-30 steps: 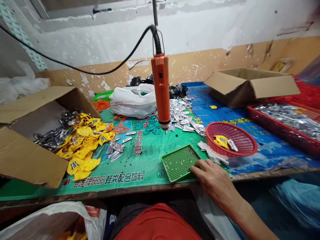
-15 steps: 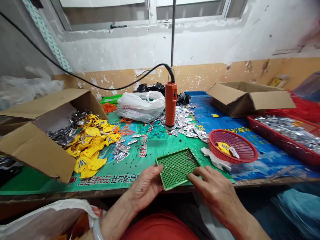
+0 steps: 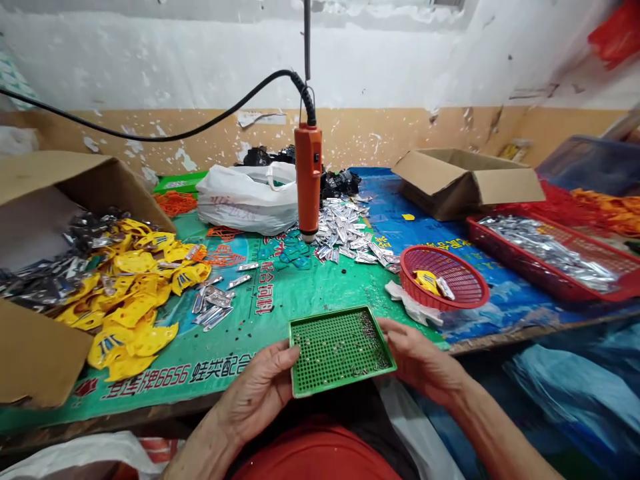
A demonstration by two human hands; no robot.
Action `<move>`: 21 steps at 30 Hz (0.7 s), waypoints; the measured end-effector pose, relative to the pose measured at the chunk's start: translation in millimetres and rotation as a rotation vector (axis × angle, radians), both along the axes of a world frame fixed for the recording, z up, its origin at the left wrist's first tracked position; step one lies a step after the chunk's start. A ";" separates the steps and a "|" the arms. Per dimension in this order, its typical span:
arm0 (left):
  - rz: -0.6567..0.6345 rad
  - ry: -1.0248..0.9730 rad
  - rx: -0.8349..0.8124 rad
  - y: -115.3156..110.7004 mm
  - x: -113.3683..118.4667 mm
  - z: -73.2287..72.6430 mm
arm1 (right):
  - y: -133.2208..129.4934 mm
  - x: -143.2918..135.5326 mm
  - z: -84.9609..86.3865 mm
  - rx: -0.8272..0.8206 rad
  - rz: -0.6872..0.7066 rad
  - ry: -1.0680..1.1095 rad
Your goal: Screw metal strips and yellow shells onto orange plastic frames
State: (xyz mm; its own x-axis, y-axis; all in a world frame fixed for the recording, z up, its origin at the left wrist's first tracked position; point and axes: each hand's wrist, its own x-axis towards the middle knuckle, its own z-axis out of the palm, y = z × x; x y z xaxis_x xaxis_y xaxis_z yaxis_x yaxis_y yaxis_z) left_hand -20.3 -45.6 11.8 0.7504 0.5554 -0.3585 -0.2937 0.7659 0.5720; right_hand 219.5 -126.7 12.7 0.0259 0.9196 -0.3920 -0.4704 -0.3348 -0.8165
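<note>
A green perforated tray (image 3: pixel 325 357) is held between both hands at the table's front edge. My left hand (image 3: pixel 267 383) grips its left side, thumb over the rim. At the right side, my right hand (image 3: pixel 417 357) holds the tray with its fingers at the edge and partly behind it. Small dark screws (image 3: pixel 373 337) are gathered along the tray's right side, and a few small pieces are scattered over its holes. Above and behind the tray hangs an orange electric screwdriver (image 3: pixel 309 180), touched by neither hand.
Yellow pieces (image 3: pixel 135 287) spill from a cardboard box (image 3: pixel 45 353) on the left. A white bag (image 3: pixel 245 200) and silver packets (image 3: pixel 345 227) lie behind. On the right are a red basket (image 3: pixel 407 280), an open box (image 3: pixel 510 187) and a red tray (image 3: pixel 540 280).
The view has turned right and down. My right hand has moved from the tray's front right corner to its right side, and the tray sits straighter, with screws spread further down its right side.
</note>
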 end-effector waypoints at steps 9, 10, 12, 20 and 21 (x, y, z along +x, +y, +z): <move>-0.112 0.046 -0.027 13.5 -4.8 3.5 | 1.4 -22.4 -4.8 0.005 0.023 0.117; -0.124 0.054 -0.028 14.0 -4.9 3.4 | 1.5 -23.1 -5.4 -0.015 0.005 0.129; -0.143 0.065 -0.027 13.7 -4.6 2.5 | 1.0 -25.4 -6.9 -0.050 -0.047 0.143; -0.138 0.108 -0.023 9.8 -2.8 -0.1 | -4.5 -34.1 -8.7 -0.089 -0.163 0.183; -0.139 0.114 -0.020 9.9 -2.7 -0.1 | -5.0 -34.1 -8.3 -0.079 -0.150 0.186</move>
State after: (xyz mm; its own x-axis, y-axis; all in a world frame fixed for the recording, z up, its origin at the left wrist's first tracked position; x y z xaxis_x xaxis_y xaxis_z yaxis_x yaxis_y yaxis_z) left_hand -23.1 -35.7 11.7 0.7733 0.4413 -0.4554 -0.1186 0.8061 0.5798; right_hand 185.4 -131.8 4.4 0.0806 0.8774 -0.4730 -0.6590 -0.3091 -0.6857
